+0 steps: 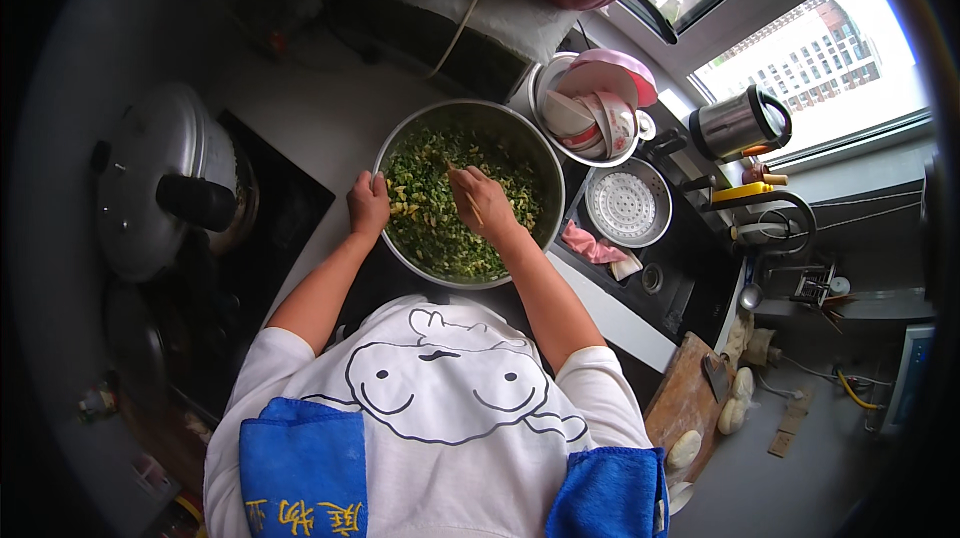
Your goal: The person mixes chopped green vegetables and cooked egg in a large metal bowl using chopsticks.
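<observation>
A large round metal basin (556, 230) stands before me, full of chopped green vegetables mixed with yellow, egg-like bits (420, 200). At its left rim, my left hand (368, 204) grips the edge, thumb near the top. My right hand (482, 202) is over the middle of the mixture, closed on a pair of wooden chopsticks (474, 208). Their lower ends are in or close to the greens, and the fingers hide part of them.
Left, a pressure cooker (161, 185) sits by a black cooktop (281, 193). Right, stacked bowls (592, 121), a perforated steamer tray (628, 200) and a pink cloth (591, 241) lie around the dark sink. Dough pieces (684, 449) rest on a wooden board (679, 395).
</observation>
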